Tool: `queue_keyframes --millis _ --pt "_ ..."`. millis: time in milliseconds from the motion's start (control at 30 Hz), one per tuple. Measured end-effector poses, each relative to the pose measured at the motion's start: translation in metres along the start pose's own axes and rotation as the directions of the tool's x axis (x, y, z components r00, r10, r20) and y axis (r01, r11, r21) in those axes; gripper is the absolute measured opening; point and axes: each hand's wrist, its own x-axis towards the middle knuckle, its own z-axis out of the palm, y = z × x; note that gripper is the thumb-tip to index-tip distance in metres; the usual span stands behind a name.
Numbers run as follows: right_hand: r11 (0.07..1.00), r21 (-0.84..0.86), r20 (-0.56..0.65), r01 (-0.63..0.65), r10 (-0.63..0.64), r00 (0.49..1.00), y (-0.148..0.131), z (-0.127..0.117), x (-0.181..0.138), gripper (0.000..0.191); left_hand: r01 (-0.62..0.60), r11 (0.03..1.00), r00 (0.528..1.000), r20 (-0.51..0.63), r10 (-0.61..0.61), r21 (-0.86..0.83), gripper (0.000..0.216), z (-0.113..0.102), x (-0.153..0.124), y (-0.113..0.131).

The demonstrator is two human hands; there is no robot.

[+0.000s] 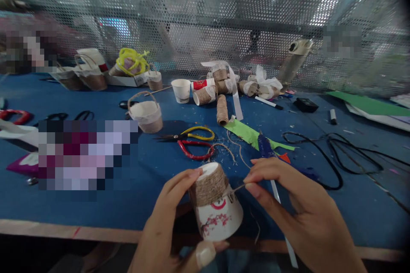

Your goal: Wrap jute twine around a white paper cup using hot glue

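My left hand (166, 226) grips a white paper cup (218, 217), held upside down near the table's front edge. The cup carries a red and pink flower print, and brown jute twine (208, 183) is wound round its upper part. My right hand (288, 204) pinches the loose end of that twine just to the right of the cup. A blue glue gun (265, 147) lies on the table right behind my right hand.
On the blue table (128, 204) lie yellow-and-red-handled scissors (192, 140), a green paper strip (250, 134), a twine spool (222, 110), a twine-wrapped cup basket (145, 115), more cups and black cables (333, 153). A perforated mesh screen (205, 21) stands behind.
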Motion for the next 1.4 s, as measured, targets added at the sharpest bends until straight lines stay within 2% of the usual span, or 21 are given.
queue_keyframes --millis 133,300,433,633,900,1133,1400 --pt "0.999 -0.030 -0.015 0.012 -0.013 1.000 0.000 0.001 -0.001 0.013 0.000 1.000 0.999 0.034 0.000 -0.010 0.067 -0.003 0.000 0.001" --pt "0.998 -0.049 -0.010 0.047 -0.047 0.999 0.000 0.003 -0.002 0.012 0.034 0.999 0.999 0.024 -0.033 -0.030 0.065 0.000 -0.003 0.003" --pt "0.996 -0.075 -0.024 0.046 -0.048 0.999 0.002 0.004 -0.002 0.013 -0.010 1.000 1.000 0.014 0.010 -0.007 0.064 -0.001 -0.002 0.002" --pt "0.991 -0.097 0.043 0.090 -0.086 0.995 0.003 0.005 -0.001 0.012 -0.047 0.998 0.999 0.025 0.045 0.051 0.067 -0.005 0.001 -0.002" --pt "0.986 -0.109 0.053 0.127 -0.122 0.991 0.004 0.006 0.001 0.015 0.038 0.999 0.999 0.004 -0.038 0.027 0.067 -0.004 -0.004 0.002" --pt "0.988 -0.092 0.054 0.125 -0.120 0.991 0.003 0.010 0.000 0.015 -0.006 1.000 0.999 0.050 0.005 0.019 0.073 -0.012 0.000 -0.002" --pt "0.978 -0.130 0.058 0.164 -0.157 0.986 0.004 0.010 0.002 0.016 0.066 0.996 0.996 0.065 -0.062 -0.054 0.068 -0.004 -0.003 0.004"
